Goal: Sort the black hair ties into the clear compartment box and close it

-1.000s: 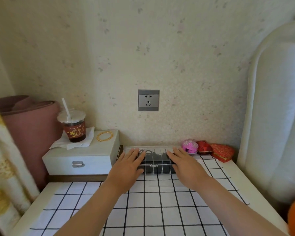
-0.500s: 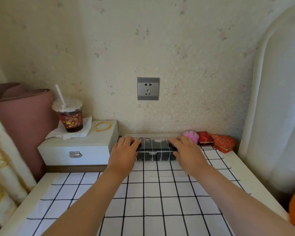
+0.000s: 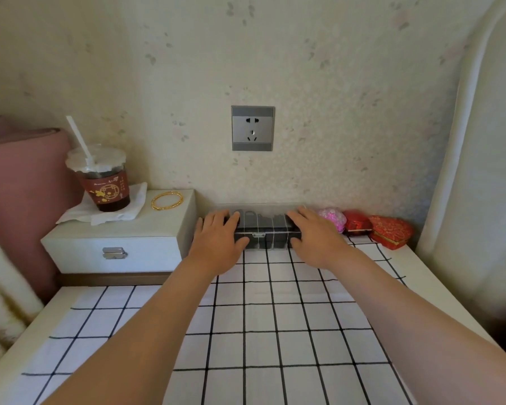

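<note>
Two items sit off to the left and play no part: a lidded drink cup point(image 3: 105, 182) on a napkin and a gold bangle point(image 3: 167, 200), both on top of a white case point(image 3: 114, 244). Next comes the left hand point(image 3: 216, 241), its fingers stretched fairly flat over the left end of the clear box point(image 3: 263, 232), thumb down against the front wall; it presses rather than grips. The box stands at the back edge of the checked cloth point(image 3: 275, 317), close to the wall below the socket. Its long axis runs left to right, and its small front clasp point(image 3: 258, 235) faces the person. Through the lid, black hair ties point(image 3: 265, 222) show in a row of narrow compartments side by side; none can be seen loose on the cloth. The right hand point(image 3: 319, 238) mirrors the left, fingers spread flat over the right end, thumb at the front. Just right of it lie a pink trinket point(image 3: 332, 217) and two red boxes point(image 3: 390, 230). The sorting looks finished and the closing step is in hand: the lid seems down, though whether the clasp has caught cannot be told. The next move probably calls for even downward pressure at both ends, then a thumb on the clasp to snap it home.
</note>
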A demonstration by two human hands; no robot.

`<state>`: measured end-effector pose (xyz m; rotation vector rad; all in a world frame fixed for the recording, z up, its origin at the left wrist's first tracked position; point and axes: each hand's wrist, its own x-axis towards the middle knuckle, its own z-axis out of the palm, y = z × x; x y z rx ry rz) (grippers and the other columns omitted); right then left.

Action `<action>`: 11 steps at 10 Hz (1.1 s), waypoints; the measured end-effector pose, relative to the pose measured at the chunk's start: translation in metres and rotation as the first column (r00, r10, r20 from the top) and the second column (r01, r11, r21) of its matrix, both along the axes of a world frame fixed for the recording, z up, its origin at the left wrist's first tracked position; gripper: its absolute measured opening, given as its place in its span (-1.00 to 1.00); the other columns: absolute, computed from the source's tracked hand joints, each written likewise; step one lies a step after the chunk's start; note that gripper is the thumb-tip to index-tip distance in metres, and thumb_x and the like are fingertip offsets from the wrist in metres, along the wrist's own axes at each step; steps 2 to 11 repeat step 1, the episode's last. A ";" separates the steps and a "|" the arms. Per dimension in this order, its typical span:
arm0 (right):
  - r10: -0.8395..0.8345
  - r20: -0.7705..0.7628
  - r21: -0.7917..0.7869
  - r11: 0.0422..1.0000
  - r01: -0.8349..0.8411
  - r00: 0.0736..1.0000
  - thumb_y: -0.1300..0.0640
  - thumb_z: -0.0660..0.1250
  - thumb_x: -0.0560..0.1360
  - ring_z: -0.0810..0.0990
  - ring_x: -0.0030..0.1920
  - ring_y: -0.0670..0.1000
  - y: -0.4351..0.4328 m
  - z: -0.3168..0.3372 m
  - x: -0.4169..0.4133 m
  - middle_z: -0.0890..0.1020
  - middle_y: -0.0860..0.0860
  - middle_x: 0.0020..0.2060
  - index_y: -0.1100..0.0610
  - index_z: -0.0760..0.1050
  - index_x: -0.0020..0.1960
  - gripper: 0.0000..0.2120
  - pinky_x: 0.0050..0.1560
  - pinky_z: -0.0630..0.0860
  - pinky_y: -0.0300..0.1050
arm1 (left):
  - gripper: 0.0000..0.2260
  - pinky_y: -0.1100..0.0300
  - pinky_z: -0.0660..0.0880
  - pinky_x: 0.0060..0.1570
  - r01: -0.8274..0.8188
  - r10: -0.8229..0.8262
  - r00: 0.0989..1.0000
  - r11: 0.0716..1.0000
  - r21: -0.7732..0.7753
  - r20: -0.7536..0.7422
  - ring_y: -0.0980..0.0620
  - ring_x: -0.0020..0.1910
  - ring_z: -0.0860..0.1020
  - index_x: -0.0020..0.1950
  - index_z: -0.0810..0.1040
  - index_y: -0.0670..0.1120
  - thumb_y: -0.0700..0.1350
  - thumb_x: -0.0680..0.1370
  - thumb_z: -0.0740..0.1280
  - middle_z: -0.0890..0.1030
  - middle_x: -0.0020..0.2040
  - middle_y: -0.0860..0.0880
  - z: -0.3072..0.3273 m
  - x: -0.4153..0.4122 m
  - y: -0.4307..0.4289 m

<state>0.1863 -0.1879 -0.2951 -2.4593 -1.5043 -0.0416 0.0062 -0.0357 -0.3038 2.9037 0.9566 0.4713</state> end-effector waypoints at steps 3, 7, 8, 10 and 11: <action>0.003 -0.048 0.033 0.999 -0.001 0.999 0.03 0.25 0.60 0.08 0.58 0.12 0.000 0.017 -0.003 0.11 0.07 0.60 -0.01 0.10 0.60 -0.37 0.53 0.14 0.22 | -0.42 -0.11 0.00 0.54 0.024 -0.024 0.999 0.999 -0.027 0.029 -0.10 0.53 0.13 0.59 0.12 -0.01 0.17 0.63 0.15 0.24 0.54 -0.05 0.017 0.002 -0.003; 0.003 -0.048 0.033 0.999 -0.001 0.999 0.03 0.25 0.60 0.08 0.58 0.12 0.000 0.017 -0.003 0.11 0.07 0.60 -0.01 0.10 0.60 -0.37 0.53 0.14 0.22 | -0.42 -0.11 0.00 0.54 0.024 -0.024 0.999 0.999 -0.027 0.029 -0.10 0.53 0.13 0.59 0.12 -0.01 0.17 0.63 0.15 0.24 0.54 -0.05 0.017 0.002 -0.003; 0.003 -0.048 0.033 0.999 -0.001 0.999 0.03 0.25 0.60 0.08 0.58 0.12 0.000 0.017 -0.003 0.11 0.07 0.60 -0.01 0.10 0.60 -0.37 0.53 0.14 0.22 | -0.42 -0.11 0.00 0.54 0.024 -0.024 0.999 0.999 -0.027 0.029 -0.10 0.53 0.13 0.59 0.12 -0.01 0.17 0.63 0.15 0.24 0.54 -0.05 0.017 0.002 -0.003; 0.003 -0.048 0.033 0.999 -0.001 0.999 0.03 0.25 0.60 0.08 0.58 0.12 0.000 0.017 -0.003 0.11 0.07 0.60 -0.01 0.10 0.60 -0.37 0.53 0.14 0.22 | -0.42 -0.11 0.00 0.54 0.024 -0.024 0.999 0.999 -0.027 0.029 -0.10 0.53 0.13 0.59 0.12 -0.01 0.17 0.63 0.15 0.24 0.54 -0.05 0.017 0.002 -0.003; 0.003 -0.048 0.033 0.999 -0.001 0.999 0.03 0.25 0.60 0.08 0.58 0.12 0.000 0.017 -0.003 0.11 0.07 0.60 -0.01 0.10 0.60 -0.37 0.53 0.14 0.22 | -0.42 -0.11 0.00 0.54 0.024 -0.024 0.999 0.999 -0.027 0.029 -0.10 0.53 0.13 0.59 0.12 -0.01 0.17 0.63 0.15 0.24 0.54 -0.05 0.017 0.002 -0.003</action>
